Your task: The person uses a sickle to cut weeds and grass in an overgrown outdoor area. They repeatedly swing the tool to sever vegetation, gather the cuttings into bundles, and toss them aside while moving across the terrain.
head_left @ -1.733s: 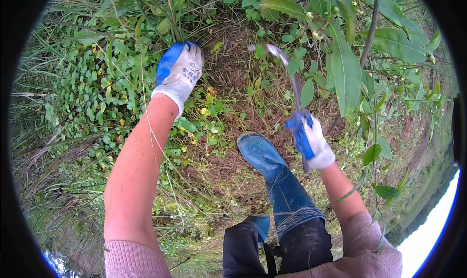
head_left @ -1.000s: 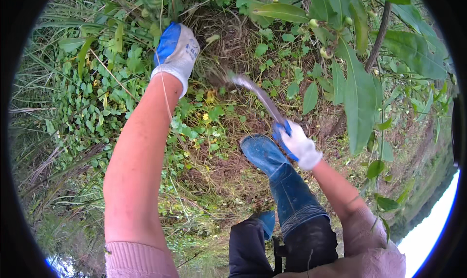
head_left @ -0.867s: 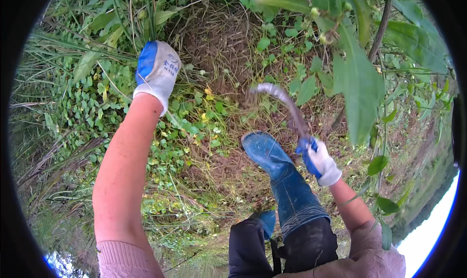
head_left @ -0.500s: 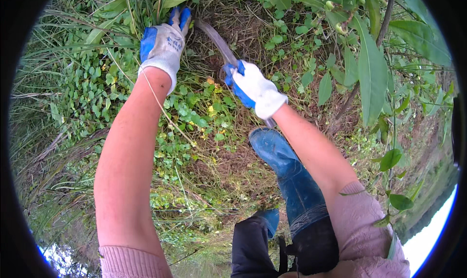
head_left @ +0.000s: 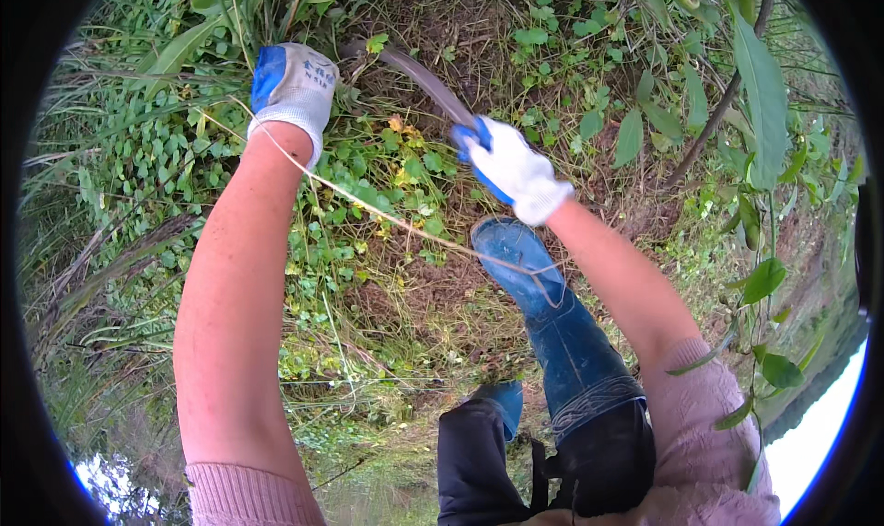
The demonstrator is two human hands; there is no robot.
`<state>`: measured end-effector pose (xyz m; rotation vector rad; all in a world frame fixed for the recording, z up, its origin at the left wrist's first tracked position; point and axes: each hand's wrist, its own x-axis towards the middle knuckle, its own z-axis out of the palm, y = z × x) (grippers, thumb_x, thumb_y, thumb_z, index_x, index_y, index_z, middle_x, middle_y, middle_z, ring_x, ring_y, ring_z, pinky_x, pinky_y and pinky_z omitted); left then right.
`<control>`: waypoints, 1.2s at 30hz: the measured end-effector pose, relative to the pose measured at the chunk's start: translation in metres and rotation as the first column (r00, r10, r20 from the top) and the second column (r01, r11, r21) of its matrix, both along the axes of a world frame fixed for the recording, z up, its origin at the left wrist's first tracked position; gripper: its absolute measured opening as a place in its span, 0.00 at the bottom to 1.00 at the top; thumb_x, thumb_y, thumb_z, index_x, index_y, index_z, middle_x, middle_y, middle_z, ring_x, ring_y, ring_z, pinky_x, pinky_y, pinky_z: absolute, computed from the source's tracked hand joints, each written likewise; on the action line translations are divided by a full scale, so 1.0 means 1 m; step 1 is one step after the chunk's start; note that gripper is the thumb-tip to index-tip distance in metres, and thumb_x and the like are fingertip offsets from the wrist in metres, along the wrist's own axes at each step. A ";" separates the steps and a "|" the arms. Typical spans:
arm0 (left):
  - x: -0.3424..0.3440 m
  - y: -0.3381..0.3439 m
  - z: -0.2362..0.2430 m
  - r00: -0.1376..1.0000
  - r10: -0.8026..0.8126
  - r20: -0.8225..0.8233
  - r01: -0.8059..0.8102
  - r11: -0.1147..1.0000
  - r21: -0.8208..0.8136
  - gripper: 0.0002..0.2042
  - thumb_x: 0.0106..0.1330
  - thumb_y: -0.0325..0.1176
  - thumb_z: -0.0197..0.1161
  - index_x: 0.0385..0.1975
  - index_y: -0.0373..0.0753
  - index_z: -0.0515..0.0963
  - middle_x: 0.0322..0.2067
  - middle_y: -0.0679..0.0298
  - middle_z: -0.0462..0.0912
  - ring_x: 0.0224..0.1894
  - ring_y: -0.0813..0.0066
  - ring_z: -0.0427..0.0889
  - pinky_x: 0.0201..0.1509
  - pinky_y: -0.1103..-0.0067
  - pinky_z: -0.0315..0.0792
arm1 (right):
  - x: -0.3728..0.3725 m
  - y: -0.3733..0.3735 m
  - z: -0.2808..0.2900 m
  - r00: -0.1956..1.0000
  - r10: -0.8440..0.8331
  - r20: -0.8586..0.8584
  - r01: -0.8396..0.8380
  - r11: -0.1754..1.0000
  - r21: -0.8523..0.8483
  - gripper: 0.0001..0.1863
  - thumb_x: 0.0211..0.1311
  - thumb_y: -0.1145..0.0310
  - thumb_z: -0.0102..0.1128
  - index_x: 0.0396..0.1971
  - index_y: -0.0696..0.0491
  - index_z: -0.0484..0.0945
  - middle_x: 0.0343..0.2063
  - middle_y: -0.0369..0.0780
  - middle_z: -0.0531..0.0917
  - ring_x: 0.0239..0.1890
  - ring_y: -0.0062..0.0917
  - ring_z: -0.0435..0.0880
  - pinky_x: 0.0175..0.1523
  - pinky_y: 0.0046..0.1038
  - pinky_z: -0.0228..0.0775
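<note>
Two gloved hands work above the blue rubber boot (head_left: pixel 539 291): the left hand (head_left: pixel 293 88) closed around grass stems (head_left: pixel 216 29) up-left of it, the right hand (head_left: pixel 514 169) fisted on a sickle (head_left: pixel 419 75) just above it.

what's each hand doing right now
Left hand: closed, gripping grass stalks.
Right hand: closed around the sickle handle.

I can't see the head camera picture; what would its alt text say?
Looking down, a person's gloved right hand grips a curved sickle, its blade reaching into weeds and dry stems beside the gloved left hand, which is closed among grass stalks. A blue rubber boot stands on leafy ground below.
</note>
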<state>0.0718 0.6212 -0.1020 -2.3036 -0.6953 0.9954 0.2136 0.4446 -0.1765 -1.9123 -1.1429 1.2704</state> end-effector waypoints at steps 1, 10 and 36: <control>-0.005 -0.008 0.002 1.000 0.009 -0.015 -0.010 1.000 -0.028 0.06 0.51 0.28 0.53 0.24 0.43 0.79 0.24 0.65 0.79 0.29 0.72 0.79 0.29 0.79 0.70 | 0.007 -0.039 -0.003 0.968 -0.135 -0.210 0.108 0.985 -0.133 0.13 0.57 0.62 0.46 0.36 0.56 0.71 0.20 0.44 0.74 0.22 0.27 0.71 0.29 0.30 0.63; -0.058 -0.050 -0.010 0.995 0.040 0.094 -0.035 0.998 -0.060 0.05 0.47 0.28 0.54 0.20 0.43 0.78 0.20 0.65 0.77 0.26 0.70 0.78 0.25 0.77 0.68 | 0.000 -0.024 0.018 0.925 -0.226 -0.306 0.219 0.974 -0.059 0.10 0.57 0.67 0.46 0.34 0.56 0.71 0.21 0.36 0.76 0.21 0.21 0.71 0.27 0.23 0.63; -0.088 -0.098 0.085 0.846 0.506 0.165 -0.343 0.755 -0.559 0.40 0.44 0.36 0.62 0.59 0.41 0.48 0.55 0.54 0.59 0.51 0.60 0.66 0.56 0.75 0.61 | 0.001 -0.157 0.041 0.993 0.100 0.059 -0.080 0.955 -0.285 0.19 0.55 0.61 0.46 0.44 0.57 0.68 0.37 0.53 0.73 0.41 0.45 0.70 0.47 0.36 0.62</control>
